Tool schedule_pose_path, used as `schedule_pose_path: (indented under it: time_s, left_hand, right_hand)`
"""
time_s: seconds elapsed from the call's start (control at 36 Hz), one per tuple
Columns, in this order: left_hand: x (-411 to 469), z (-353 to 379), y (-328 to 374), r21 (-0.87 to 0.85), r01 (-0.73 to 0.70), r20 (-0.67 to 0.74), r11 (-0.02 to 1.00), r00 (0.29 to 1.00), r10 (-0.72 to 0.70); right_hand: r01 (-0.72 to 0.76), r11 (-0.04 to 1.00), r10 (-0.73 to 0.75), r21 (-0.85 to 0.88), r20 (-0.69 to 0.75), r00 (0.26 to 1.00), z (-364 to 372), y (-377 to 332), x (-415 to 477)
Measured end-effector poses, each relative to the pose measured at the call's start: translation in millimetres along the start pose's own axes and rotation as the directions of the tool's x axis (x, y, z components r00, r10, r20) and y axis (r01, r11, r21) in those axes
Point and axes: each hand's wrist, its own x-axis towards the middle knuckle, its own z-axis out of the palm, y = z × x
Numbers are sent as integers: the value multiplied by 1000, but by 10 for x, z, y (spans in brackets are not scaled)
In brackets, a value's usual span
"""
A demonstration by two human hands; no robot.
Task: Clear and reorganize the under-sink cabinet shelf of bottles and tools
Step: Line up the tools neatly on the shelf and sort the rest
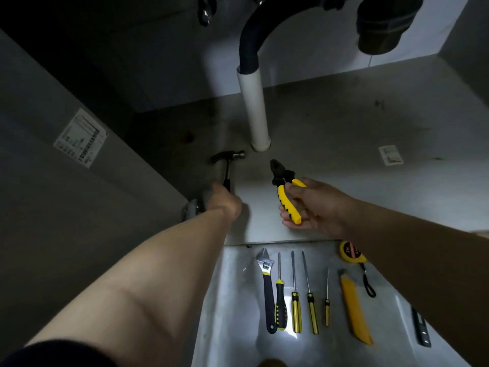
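Left hand: my left hand [222, 198] curls round the handle of the hammer [229, 160], whose head lies on the shelf just beyond my knuckles.
Right hand: my right hand [317, 207] pinches the yellow-handled pliers [287, 192], their nose pointing away from me and lifted off the shelf.
Done: a row of tools lies nearer me than both hands, on the shiny surface [232, 300] in front of the cabinet: a wrench [267, 282], four screwdrivers [296, 300], a yellow utility knife [353, 308], a tape measure [349, 251] and a dark tool [420, 327] I cannot identify.
Left: I judge the hammer and pliers are the last two tools to deal with; whether they go out or back I cannot tell.
Bottles: none in view.
Container: the cabinet itself; its shelf [344, 133] carries only the hammer, beside the white pipe [254, 109] beyond and between my hands.
Progress: clearing looks nearly finished, reorganizing not yet begun.
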Motion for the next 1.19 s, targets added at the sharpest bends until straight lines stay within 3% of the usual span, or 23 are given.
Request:
schedule_pose_path:
  time_s: [0.44,0.75,0.83,0.89,0.94,0.97,1.03,1.08,1.19]
  left_hand:
    - [152,31,-196,-32,17,-183,999,983,-23]
    - [27,54,-220,174,-170,-258,970,943,212]
    - [-132,138,-198,46,-313,-286,949,906,313]
    - [-312,183,-111,-227,-320,-209,920,939,275]
    - [-523,196,-17,-541,-161,55,826,973,226]
    - [-607,196,16,-617,-74,197,783,950,244]
    - [-714,205,27,-670,71,419,739,858,297]
    - [-750,192,3,-680,142,513,719,793,329]
    - [-682,154,-37,-625,97,486,775,825,288]
  right_hand:
    - [59,997,-59,40,3,998,116,260,39]
    - [15,1000,-15,10,-29,999,85,309,-112]
    - [21,999,-23,-25,-56,998,84,293,-108]
    - [46,998,-50,-53,-73,996,111,278,-87]
    - [59,995,-65,-79,-82,995,155,265,-68]
    - [67,994,-73,-82,-75,994,170,261,-58]
    - [85,994,-87,-70,-27,996,180,265,-53]
    - [60,997,-58,-42,38,998,172,270,-77]
    - [-12,997,17,-78,59,998,122,302,-136]
